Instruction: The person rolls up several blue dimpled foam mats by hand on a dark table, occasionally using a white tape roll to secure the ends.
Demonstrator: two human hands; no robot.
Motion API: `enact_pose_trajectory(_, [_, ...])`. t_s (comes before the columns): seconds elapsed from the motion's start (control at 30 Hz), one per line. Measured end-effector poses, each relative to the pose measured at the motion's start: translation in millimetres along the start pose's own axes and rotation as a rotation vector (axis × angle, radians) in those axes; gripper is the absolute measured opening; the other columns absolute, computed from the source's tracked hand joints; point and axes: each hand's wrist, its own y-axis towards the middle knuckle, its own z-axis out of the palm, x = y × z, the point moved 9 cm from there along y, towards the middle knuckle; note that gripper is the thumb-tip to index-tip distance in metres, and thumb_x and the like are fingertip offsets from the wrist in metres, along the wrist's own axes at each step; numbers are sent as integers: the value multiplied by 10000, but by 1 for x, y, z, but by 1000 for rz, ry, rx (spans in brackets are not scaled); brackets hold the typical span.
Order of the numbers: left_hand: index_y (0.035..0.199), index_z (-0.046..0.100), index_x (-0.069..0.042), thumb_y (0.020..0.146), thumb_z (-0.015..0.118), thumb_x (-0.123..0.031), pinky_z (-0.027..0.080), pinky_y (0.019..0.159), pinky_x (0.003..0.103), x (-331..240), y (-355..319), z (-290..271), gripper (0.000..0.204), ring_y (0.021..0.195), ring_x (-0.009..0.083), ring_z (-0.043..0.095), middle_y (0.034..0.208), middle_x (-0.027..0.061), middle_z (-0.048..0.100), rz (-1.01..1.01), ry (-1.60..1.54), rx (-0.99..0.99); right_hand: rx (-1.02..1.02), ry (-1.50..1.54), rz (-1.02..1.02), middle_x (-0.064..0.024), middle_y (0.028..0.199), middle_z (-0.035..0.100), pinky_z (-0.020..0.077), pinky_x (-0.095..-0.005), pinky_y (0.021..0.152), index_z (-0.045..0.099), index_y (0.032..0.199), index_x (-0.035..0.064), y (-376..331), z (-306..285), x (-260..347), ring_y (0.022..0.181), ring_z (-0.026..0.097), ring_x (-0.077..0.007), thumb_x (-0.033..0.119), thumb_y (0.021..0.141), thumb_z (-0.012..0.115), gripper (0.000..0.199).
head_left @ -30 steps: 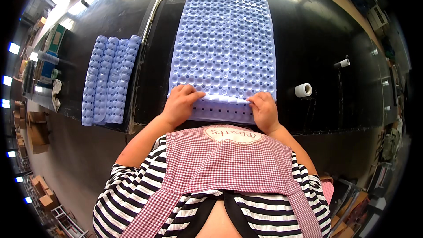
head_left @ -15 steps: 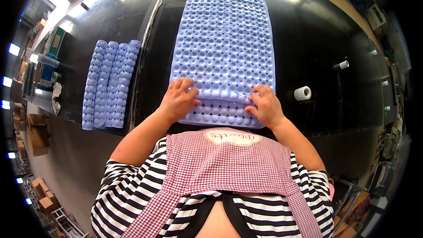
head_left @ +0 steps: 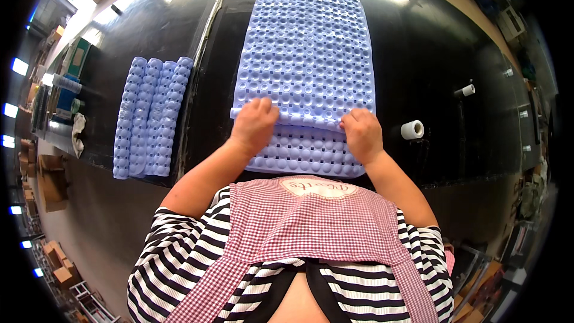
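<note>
The turned edge (head_left: 308,122) of the blue mat (head_left: 306,60) on the table (head_left: 442,66), pinched in the grip of left hand (head_left: 256,124) and right hand (head_left: 362,134), has been shifted farther outward, more knobbed surface (head_left: 305,154) being bared, so the turning appears further along.

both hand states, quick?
Left hand: closed, holding the turned-over end of the blue mat.
Right hand: closed, holding the same end farther right.

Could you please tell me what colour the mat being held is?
The mat is light periwinkle blue, best seen in the head view.
</note>
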Motion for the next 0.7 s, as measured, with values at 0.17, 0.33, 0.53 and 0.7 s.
enact_pose_trajectory(0.17, [1406,577,-40,870,607,-100,489,987,491,-25,-19,-7,540,1114,375,640,1236,224,640,-18,26,42,99,-98,64,-192,1202,663,518,-455,964,666,1272,53,-36,9,17,1116,642,-371,99,875,630,401])
enact_pose_trajectory(0.33, [1606,342,-104,957,651,-486,100,1226,652,-13,-12,13,814,1534,530,176,1647,344,202,-195,-179,156,239,1,174,-333,1669,140,141,-635,1239,310,1636,188,-25,31,1,1539,179,-511,395,938,698,826])
enact_pose_trajectory(0.53, [1662,236,-225,964,480,-720,2,1157,779,49,105,41,889,1585,464,-43,1727,227,-15,-520,-124,303,175,-231,213,-184,1738,2,-1,-578,1270,206,1669,214,76,66,-103,1604,2,-380,585,1020,492,801])
enact_pose_trajectory(0.7, [1648,280,-249,960,555,-666,18,1200,725,69,143,54,851,1595,429,-5,1731,205,58,-513,-90,338,-226,-17,39,-133,1110,645,464,-456,910,623,1240,113,101,38,-79,1026,610,-339,234,950,656,316])
